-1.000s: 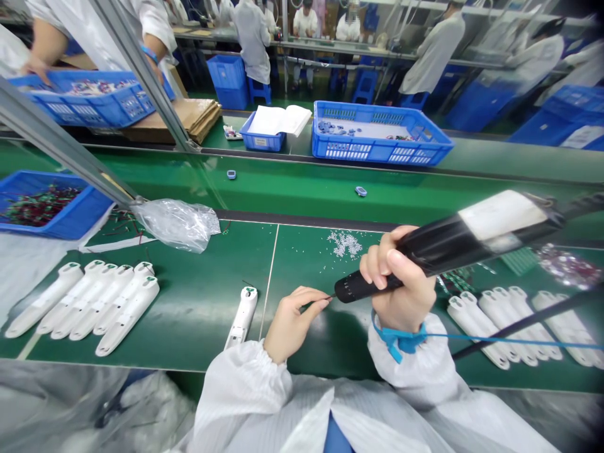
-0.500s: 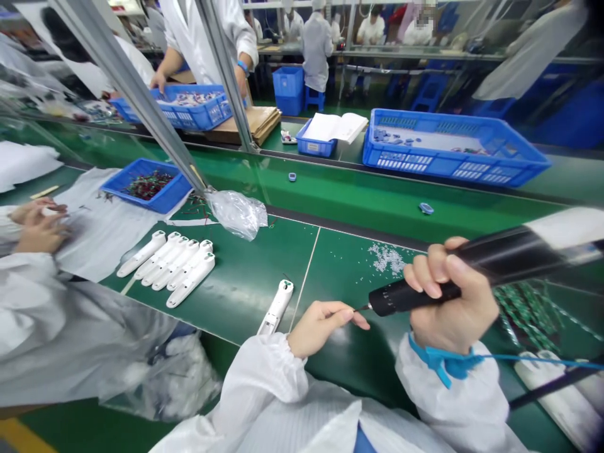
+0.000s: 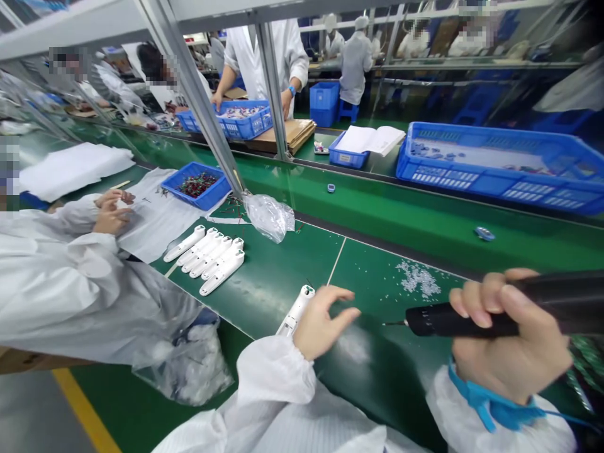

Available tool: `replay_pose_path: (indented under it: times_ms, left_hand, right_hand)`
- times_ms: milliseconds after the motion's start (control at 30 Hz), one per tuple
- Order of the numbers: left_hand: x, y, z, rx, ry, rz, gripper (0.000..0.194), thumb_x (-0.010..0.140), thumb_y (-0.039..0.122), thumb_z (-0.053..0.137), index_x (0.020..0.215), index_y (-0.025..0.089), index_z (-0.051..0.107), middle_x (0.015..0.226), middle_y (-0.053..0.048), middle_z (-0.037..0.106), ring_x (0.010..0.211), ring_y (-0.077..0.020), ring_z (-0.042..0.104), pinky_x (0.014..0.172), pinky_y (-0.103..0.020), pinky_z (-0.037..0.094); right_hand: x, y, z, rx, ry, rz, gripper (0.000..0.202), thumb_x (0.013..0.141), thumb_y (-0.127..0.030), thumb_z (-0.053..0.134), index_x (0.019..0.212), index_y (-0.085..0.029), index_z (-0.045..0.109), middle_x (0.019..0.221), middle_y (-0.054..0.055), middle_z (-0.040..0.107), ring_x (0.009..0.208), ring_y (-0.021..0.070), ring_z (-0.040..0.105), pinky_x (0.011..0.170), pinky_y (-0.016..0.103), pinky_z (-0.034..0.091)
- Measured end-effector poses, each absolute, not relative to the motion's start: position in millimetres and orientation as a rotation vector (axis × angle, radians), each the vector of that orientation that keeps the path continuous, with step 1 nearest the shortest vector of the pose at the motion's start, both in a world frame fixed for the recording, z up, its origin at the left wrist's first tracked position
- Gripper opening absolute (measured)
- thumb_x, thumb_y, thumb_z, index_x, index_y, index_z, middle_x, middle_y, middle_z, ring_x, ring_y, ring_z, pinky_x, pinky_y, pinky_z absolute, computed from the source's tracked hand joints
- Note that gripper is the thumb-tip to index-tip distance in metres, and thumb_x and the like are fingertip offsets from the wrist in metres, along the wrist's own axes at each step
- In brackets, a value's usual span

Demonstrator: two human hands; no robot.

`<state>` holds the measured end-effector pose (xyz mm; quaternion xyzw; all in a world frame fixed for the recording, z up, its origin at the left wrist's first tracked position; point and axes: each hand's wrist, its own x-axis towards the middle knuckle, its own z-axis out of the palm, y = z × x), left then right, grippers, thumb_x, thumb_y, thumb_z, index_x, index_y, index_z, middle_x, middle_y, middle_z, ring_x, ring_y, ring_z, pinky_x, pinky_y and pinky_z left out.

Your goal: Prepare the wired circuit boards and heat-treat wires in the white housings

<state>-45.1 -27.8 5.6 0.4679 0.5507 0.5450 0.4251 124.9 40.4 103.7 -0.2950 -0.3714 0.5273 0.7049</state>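
Observation:
My right hand (image 3: 512, 333) is wrapped round a black electric screwdriver (image 3: 472, 319), whose thin bit points left over the green bench. My left hand (image 3: 325, 322) holds nothing, thumb and fingers apart, beside a long white plastic housing (image 3: 297, 309). The hand and sleeve hide part of that housing; green and a thin dark wire show at its far end. A scatter of tiny pale pieces (image 3: 418, 280), perhaps screws, lies beyond the screwdriver's tip. To the left, several similar white housings (image 3: 221, 272) lie in a row.
A clear plastic bag (image 3: 268, 215) lies by a metal post. Beyond, a green conveyor (image 3: 372, 204) carries small blue-grey parts. Blue trays (image 3: 500, 179) stand behind it. On the left, a co-worker's hands (image 3: 112, 211) work near a blue bin of wires (image 3: 201, 204).
My left hand has come away from the screwdriver's tip and opened, moving nearer the white housing. My right hand and the screwdriver are farther right. The view has turned left.

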Motion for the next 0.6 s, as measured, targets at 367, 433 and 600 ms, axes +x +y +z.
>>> replay_pose_path:
  times_ms: [367,433,600]
  left_hand:
    - [-79,-46,-57,1.537,1.948,1.132,0.045,0.085,0.035,0.052,0.129,0.024,0.047,0.112,-0.01,0.054,0.106,-0.0279,0.046,0.097,-0.043,0.033]
    - [-62,-39,-57,1.556,1.896,1.152,0.045,0.085,0.035,0.053,0.128,0.024,0.046,0.112,-0.011,0.054,0.106,-0.0286,0.046,0.096,-0.044,0.034]
    - [-28,-22,-66,1.577,1.824,1.141,0.047,0.085,0.035,0.052,0.127,0.017,0.043,0.109,-0.015,0.054,0.104,-0.0307,0.048,0.092,-0.045,0.037]
  right_hand:
    - [140,50,78,-0.659,-0.817,1.041,0.02,0.066,-0.015,0.065,0.085,-0.018,0.059,0.052,-0.008,0.047,0.038,0.0075,0.039,0.041,0.024,0.033]
    - [143,51,69,-0.691,-0.82,1.042,0.021,0.069,-0.018,0.066,0.088,-0.019,0.057,0.053,-0.008,0.048,0.039,0.0072,0.04,0.042,0.024,0.035]
    - [176,45,53,-0.757,-0.748,0.965,0.025,0.071,-0.021,0.069,0.091,-0.018,0.055,0.053,-0.009,0.047,0.042,0.0066,0.042,0.044,0.021,0.037]
